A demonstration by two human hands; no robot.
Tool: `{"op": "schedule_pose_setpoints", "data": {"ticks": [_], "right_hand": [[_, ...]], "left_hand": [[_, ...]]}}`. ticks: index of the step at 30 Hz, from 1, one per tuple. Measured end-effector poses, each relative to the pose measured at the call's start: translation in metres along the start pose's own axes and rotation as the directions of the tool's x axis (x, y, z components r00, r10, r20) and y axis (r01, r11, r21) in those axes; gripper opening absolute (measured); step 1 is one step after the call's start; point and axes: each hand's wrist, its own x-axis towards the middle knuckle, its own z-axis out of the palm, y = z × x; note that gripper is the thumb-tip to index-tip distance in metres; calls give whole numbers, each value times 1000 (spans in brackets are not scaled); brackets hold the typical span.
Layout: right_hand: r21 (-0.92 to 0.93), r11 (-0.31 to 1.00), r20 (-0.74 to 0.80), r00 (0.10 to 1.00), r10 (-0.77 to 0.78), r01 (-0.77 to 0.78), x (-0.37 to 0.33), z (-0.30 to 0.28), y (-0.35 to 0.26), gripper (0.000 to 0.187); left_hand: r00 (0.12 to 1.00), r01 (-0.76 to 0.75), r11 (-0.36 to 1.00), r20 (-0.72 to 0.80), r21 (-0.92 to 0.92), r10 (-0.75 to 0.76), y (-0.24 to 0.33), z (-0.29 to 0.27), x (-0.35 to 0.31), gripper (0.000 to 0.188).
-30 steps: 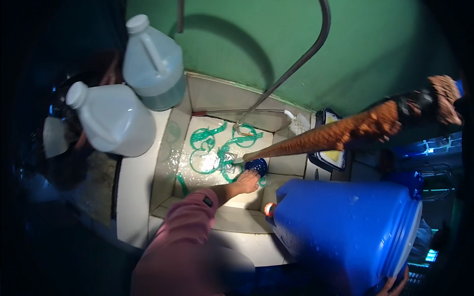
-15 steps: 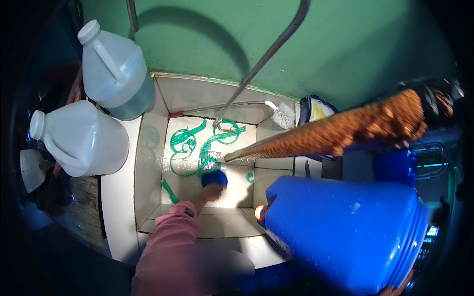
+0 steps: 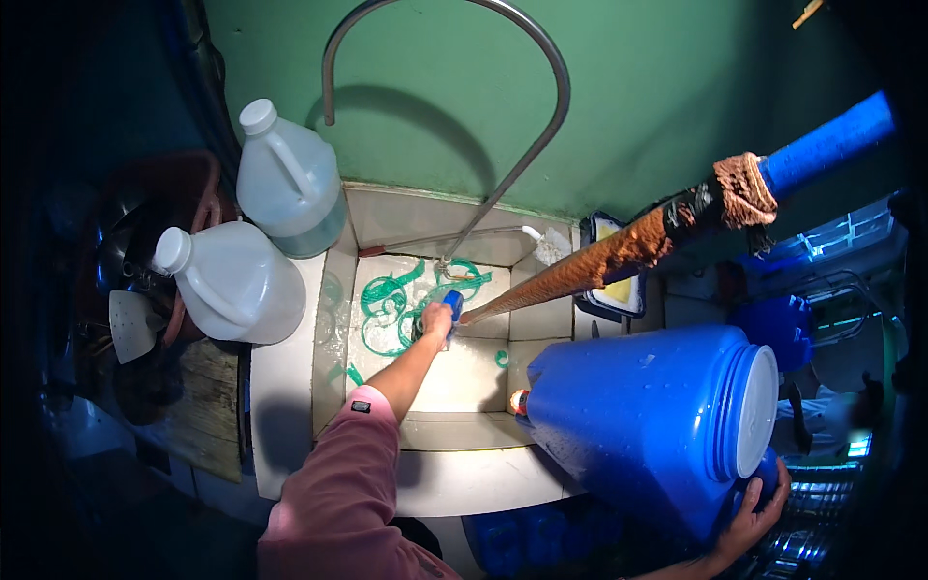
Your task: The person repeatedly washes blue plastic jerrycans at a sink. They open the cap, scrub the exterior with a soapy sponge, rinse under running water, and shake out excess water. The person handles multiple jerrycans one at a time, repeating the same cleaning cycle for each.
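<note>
My left hand (image 3: 438, 322) is closed around a small round blue object (image 3: 452, 302), perhaps a cup or cap, down inside the tiled sink (image 3: 474, 385). Close by on the sink bottom lie curled green plastic strips (image 3: 387, 295). A big blue plastic drum (image 3: 619, 401) rests on its side at the sink's right edge, its white lid (image 3: 756, 411) facing right and a small orange and white fitting (image 3: 520, 401) over the sink. At the drum's lower right end, my right hand (image 3: 756, 517) has its fingers curled on a blue part.
Two white jugs (image 3: 246, 280) stand on the left ledge, beside a brown basin (image 3: 193, 203) with dark pots. A curved metal spout (image 3: 556, 77) rises above the sink. A brown-wrapped pole (image 3: 590, 266) with a blue end slants across it. A white brush (image 3: 553, 246) lies at the back.
My left hand has lifted and turned the blue object, moving toward the green strips. The view has shifted, and more of my right hand and the drum's lid end shows.
</note>
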Motion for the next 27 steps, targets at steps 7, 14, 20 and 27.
{"op": "schedule_pose_setpoints", "data": {"ticks": [7,14,20,27], "right_hand": [[19,999,9,999,-46,46,4,0,0,47],[29,998,0,999,-51,51,3,1,-6,45],[6,999,-22,999,-36,36,1,2,-13,40],[-31,993,-58,992,-115,113,5,5,-10,38]], "left_hand": [[858,513,482,418,-710,-299,-37,18,39,53],[854,474,543,211,-694,-475,-20,24,25,56],[927,351,755,94,-554,-362,11,10,-2,53],[701,-709,282,602,647,382,52,-36,-92,34]]}}
